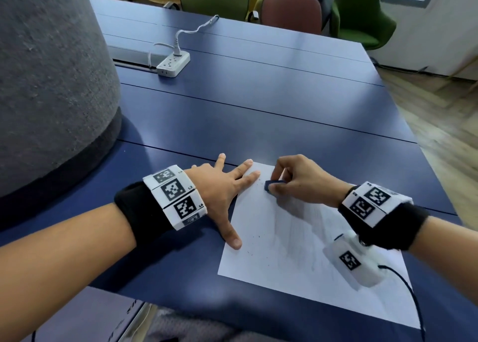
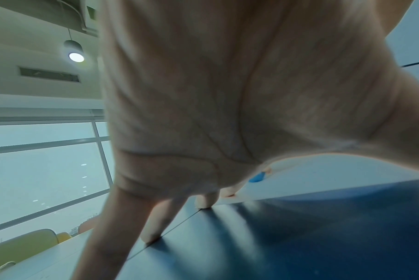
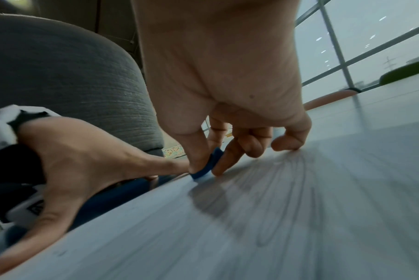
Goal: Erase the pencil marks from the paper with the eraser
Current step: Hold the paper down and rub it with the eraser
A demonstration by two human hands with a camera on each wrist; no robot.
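Note:
A white sheet of paper (image 1: 271,243) with faint grey pencil strokes (image 3: 287,204) lies on the blue table (image 1: 258,103). My right hand (image 1: 297,178) pinches a small eraser in a blue sleeve (image 1: 269,185) between thumb and fingers, its white tip (image 3: 203,178) pressed on the paper near the far edge. My left hand (image 1: 222,194) lies flat with fingers spread, thumb and two fingertips on the paper's left edge. Dark eraser crumbs dot the sheet. The eraser (image 2: 257,177) shows as a small blue spot in the left wrist view.
A large grey felt-covered column (image 1: 46,83) stands on the table at the left. A white power strip (image 1: 173,62) with a cable lies at the back. Green, yellow and red chairs (image 1: 292,13) line the far edge. Wood floor is to the right.

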